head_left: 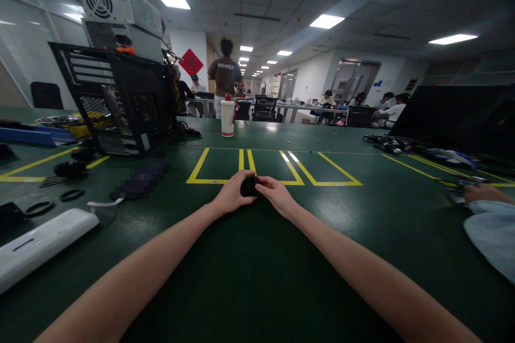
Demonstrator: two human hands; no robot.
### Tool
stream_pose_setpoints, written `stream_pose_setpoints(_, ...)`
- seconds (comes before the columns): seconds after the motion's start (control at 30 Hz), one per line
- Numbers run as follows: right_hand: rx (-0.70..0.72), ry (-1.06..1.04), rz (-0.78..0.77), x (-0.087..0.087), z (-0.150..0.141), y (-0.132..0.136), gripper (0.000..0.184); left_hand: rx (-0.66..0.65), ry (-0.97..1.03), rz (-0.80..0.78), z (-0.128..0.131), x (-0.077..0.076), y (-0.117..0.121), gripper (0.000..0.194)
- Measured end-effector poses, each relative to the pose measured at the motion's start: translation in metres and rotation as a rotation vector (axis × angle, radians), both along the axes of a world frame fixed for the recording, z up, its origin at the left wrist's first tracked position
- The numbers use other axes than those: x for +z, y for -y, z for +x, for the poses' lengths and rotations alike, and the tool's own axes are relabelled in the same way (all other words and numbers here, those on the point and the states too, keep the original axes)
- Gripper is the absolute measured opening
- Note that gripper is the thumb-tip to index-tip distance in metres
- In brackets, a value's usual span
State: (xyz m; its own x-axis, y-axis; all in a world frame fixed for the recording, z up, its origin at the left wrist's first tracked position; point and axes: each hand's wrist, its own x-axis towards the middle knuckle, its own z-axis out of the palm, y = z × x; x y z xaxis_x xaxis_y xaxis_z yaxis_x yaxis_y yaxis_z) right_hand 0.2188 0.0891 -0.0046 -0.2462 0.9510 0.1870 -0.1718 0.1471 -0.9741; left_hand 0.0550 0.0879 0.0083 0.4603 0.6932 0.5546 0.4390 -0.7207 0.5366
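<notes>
A small, dark, rounded object (248, 186) is held between my two hands just above the green table (257, 268); its exact kind is too dark to make out. My left hand (234, 191) curls around its left side, thumb below and fingers above. From the other side, the fingertips of my right hand (277, 193) pinch its right edge. Yellow tape rectangles (217, 181) lie on the tabletop just beyond my hands.
To the left stand an opened black computer case (132, 102) with power supplies (120, 8) on top, and a white power strip (48, 244). A white bottle (227, 119) stands ahead. At right, another person's hand (483, 192) is near metal parts and a dark monitor (458, 118).
</notes>
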Motion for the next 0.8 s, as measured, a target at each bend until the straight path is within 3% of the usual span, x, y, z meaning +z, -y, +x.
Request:
stream_pose_setpoints(0.13, 0.064, 0.007, 0.043, -0.001, 0.004, 0.004, 0.034, 0.001, -0.020, -0.012, -0.001, 0.004, 0.005, 0.055)
stream_pose_setpoints(0.27, 0.010, 0.016, -0.039, 0.001, 0.002, 0.007, 0.026, 0.015, -0.037, -0.027, 0.000, 0.005, 0.007, 0.055)
stream_pose_setpoints(0.4, -0.028, 0.023, -0.067, 0.000, -0.001, 0.004, 0.033, 0.012, -0.022, -0.024, 0.001, 0.004, 0.006, 0.056)
stream_pose_setpoints(0.67, -0.005, 0.048, -0.011, -0.004, 0.002, 0.001, 0.037, 0.042, 0.026, 0.043, 0.001, -0.003, 0.006, 0.062)
stream_pose_setpoints(0.8, -0.016, 0.069, 0.008, -0.003, 0.002, 0.004, 0.037, 0.113, 0.063, -0.080, -0.002, -0.005, 0.007, 0.066)
